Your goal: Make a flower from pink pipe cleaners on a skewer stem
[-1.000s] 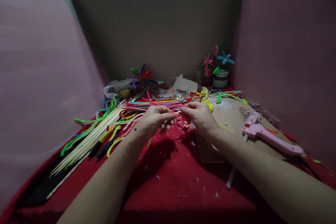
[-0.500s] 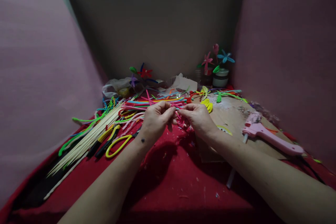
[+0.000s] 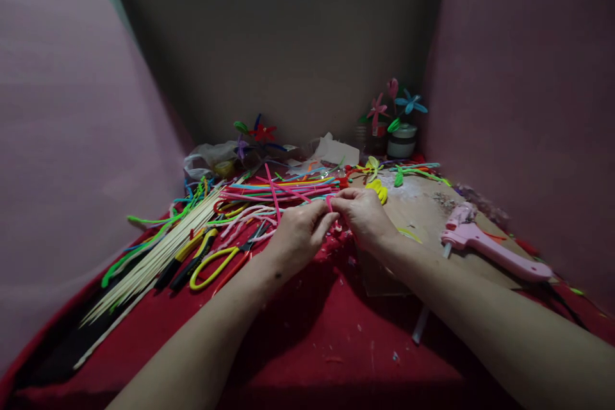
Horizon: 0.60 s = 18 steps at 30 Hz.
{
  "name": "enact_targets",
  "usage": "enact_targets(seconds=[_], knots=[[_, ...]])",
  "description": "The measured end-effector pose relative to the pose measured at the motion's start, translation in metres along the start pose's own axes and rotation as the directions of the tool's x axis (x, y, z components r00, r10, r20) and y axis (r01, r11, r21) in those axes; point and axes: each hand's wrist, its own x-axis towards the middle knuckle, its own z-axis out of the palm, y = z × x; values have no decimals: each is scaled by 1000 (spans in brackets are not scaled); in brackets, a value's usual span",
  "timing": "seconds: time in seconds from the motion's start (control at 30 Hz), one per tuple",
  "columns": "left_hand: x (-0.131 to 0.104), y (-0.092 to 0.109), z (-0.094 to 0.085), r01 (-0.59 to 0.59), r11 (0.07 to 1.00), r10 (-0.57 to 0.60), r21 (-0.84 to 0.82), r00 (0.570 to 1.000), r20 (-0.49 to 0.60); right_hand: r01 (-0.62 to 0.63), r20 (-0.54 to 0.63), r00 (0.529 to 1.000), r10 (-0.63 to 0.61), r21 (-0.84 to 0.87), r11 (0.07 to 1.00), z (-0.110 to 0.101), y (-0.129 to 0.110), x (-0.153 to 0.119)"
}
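Above the middle of the red cloth, my left hand (image 3: 303,232) and my right hand (image 3: 364,218) meet at the fingertips. Both pinch a pink pipe cleaner (image 3: 330,203), which bends into a small curve between them; most of it is hidden by the fingers. Just behind the hands lies a bundle of coloured pipe cleaners (image 3: 250,191), with loose pink ones crossed over it. Scissors with yellow and orange handles (image 3: 211,269) rest left of my left forearm, partly covered by it. Yellow looped pipe cleaners (image 3: 377,191) lie beyond my right hand.
On the left are wooden sticks (image 3: 154,255) and yellow-black pliers (image 3: 195,259). A pink glue gun (image 3: 494,248) rests on cardboard (image 3: 423,208) at the right. Pipe-cleaner flowers (image 3: 409,101) stand at the back, near a lidded jar (image 3: 401,141) and a plastic bag (image 3: 209,157).
My left hand has shifted right and slightly down, closer to my right hand. The pink pipe cleaner now curves between the fingertips. More of the scissors shows.
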Motion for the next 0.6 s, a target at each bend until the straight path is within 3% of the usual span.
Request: enact_targets(seconds=[0.13, 0.23, 0.4, 0.6], knots=[[4, 0, -6, 243, 927, -227, -286, 970, 90, 30, 3, 1000, -30, 33, 999, 1, 0, 0], [8, -1, -10, 361, 857, -305, -367, 931, 203, -25, 30, 999, 22, 94, 995, 2, -1, -2], [11, -5, -11, 424, 831, -357, -359, 903, 240, -106, 137, 987, 85, 157, 982, 4, -9, -8], [12, -17, -9, 452, 701, -359, -552, 892, 275, -116, 186, 980, 72, 238, 964, 4, -13, -8]])
